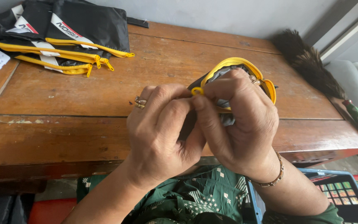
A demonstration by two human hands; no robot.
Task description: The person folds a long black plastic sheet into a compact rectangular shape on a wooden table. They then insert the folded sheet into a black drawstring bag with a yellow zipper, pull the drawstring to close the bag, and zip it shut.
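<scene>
Both my hands hold a small black pouch with a yellow zipper, just above the front edge of a wooden table. My left hand wears rings and pinches the pouch's near end. My right hand, with a bracelet on the wrist, grips the pouch body, its thumb and forefinger meeting at the yellow zipper pull. Much of the pouch is hidden behind my fingers.
A pile of black pouches with yellow zippers lies at the table's back left. A dark feather duster rests at the back right. A blue crate stands by my right knee. A grey wall runs behind the table.
</scene>
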